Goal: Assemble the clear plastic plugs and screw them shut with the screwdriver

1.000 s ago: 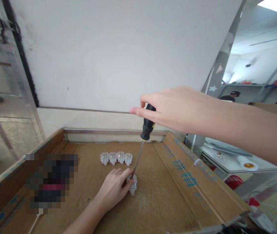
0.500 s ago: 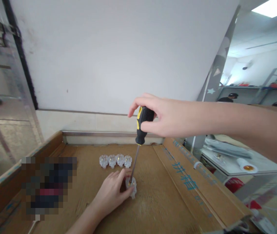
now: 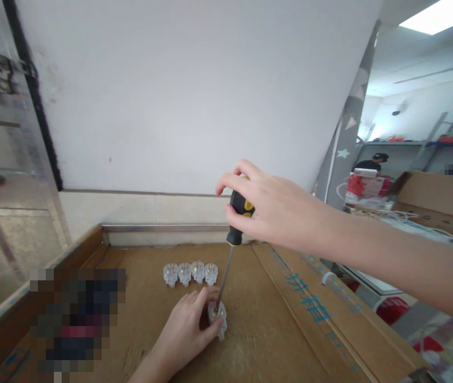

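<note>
My right hand (image 3: 274,210) is closed round the black and yellow handle of a screwdriver (image 3: 234,234), held nearly upright. Its metal shaft runs down to a clear plastic plug part (image 3: 219,318) that stands on the cardboard. My left hand (image 3: 189,332) grips that part from the left, fingers wrapped round it. The screwdriver tip sits in the top of the part. Behind it, a row of several more clear plastic parts (image 3: 190,273) lies side by side.
The work surface is a flattened cardboard box (image 3: 290,319) with blue printing on its right flap. A white wall stands behind. A blurred dark patch (image 3: 77,319) covers something at the left. Shelves, boxes and a person are far off at the right.
My right hand has re-gripped the screwdriver handle and come lower, fingers now curled tighter round it. The view has tilted up slightly. My left hand stays on the plastic part.
</note>
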A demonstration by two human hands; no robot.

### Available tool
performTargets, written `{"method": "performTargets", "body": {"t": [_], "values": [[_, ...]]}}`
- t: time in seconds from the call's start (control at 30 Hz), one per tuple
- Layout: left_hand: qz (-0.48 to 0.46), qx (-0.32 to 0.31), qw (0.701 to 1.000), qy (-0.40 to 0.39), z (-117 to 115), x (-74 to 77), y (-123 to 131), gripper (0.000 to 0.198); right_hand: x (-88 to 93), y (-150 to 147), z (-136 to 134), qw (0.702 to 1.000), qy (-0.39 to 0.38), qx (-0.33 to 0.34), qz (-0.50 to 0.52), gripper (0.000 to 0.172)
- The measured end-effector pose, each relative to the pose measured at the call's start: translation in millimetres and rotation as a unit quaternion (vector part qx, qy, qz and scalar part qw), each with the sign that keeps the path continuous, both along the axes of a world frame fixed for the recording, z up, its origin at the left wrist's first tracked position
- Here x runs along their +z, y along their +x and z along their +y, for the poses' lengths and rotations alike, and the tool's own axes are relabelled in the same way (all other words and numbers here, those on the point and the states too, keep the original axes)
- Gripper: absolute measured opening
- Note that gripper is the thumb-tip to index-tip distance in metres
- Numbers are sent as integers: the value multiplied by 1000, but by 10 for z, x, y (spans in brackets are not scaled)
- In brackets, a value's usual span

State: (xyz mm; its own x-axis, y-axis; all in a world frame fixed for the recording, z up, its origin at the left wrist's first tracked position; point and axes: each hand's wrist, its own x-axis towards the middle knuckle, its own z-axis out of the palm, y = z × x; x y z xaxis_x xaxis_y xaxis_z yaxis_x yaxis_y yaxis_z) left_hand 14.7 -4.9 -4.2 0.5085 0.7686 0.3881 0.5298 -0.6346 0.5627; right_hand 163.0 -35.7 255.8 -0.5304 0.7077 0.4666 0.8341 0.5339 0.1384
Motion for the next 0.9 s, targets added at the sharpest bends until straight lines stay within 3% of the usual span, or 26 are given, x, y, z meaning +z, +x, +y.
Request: {"method": "performTargets", "body": {"t": [0.13,0.3,0.47,0.57,0.63,0.77,0.9], "values": [[0,7,1000,0,-7,3,-4,34,25,33,-11,993,-110,16,40,29],[9,17,1000,1,-17,11,-5,35,33,50,-29,999,-22,7,36,28],[14,10,1000,-9,-15,15,3,35,29,50,-35,995,-64,-31,65,45],[9,10,1000,-7,-10,6,3,37,69,71,-32,998,-32,-50,5,34],[8,12,1000,-5,-5,-1,1,36,108,85,-43,997,-70,-36,13,28],[5,10,1000,-3,3,-19,-1,34,158,82,-93,984,-174,-21,10,38],[3,11,1000,-2,-3,-27,-2,36,122,49,-108,995,-88,-35,-33,23]]}}
